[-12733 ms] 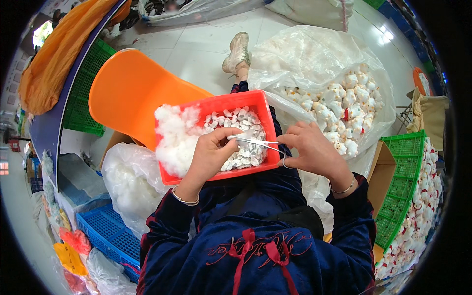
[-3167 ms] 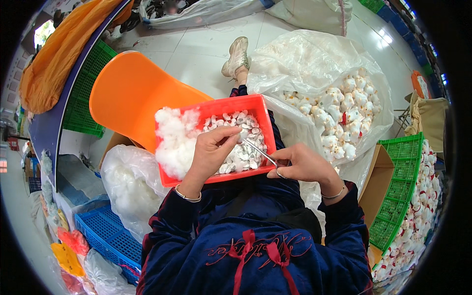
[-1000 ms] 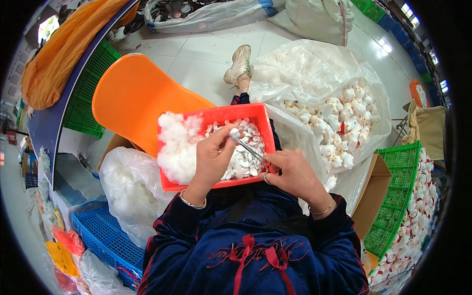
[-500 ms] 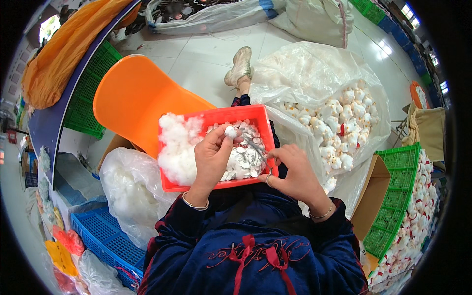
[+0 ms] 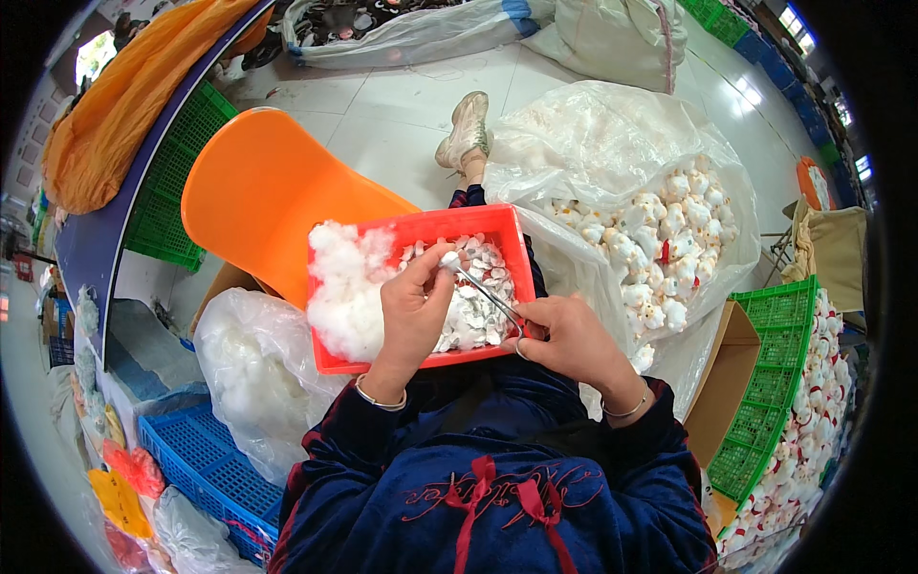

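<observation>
1. The left hand (image 5: 413, 304) has its grip pinched narrow on a small white fabric toy piece (image 5: 448, 259), thumb and fingertips closed around it, held just above the red rectangular plastic tray (image 5: 421, 228) on the person's lap.
2. The right hand (image 5: 574, 340) grips the handle end of a pair of slim metal tweezers (image 5: 488, 295), fingers wrapped tight.
3. A second ago the tweezers' tip stood a little off the piece; now it meets the piece at the left fingertips, and the left hand has lifted slightly toward the tray's far side. I judge stuffing is being pushed in.
4. The tweezers' long axis runs on a diagonal, handle low at the right, tip pointing up and left into the piece.
5. In the tray, a heap of loose white fibre filling (image 5: 344, 297) lies at the left, flat white pieces (image 5: 478, 316) at the right.
6. Beside the tray, to the right, a clear plastic bag of stuffed white toys (image 5: 660, 230) lies open on the floor; an orange plastic chair (image 5: 268, 201) stands beyond.
</observation>
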